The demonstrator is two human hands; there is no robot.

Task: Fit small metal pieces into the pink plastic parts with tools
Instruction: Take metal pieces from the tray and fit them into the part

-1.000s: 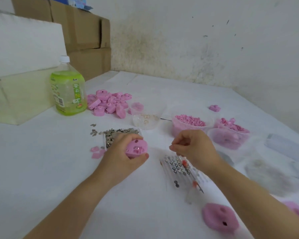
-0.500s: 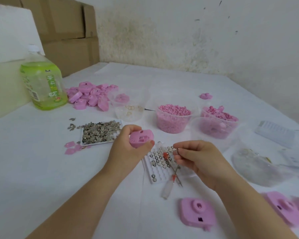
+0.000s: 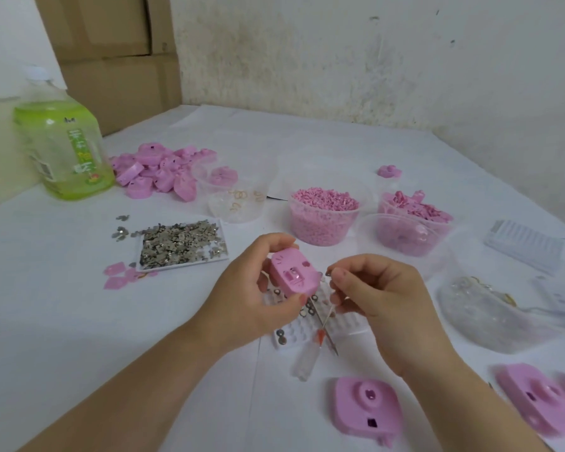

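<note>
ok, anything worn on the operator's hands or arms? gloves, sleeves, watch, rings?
Nothing worn shows. The left hand and right hand are ungloved, with no rings or tape in view. The left forearm and right forearm are bare to the frame edge: no sleeves, watch or bracelets. Nails are short; any polish is too blurred to tell.

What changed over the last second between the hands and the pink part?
The right hand, pinching a small metal piece, closed in on the pink plastic part and now sits just beside its right edge. Unchanged: the left hand grips the part; the orange-hubbed tool lies by the white tray.
</note>
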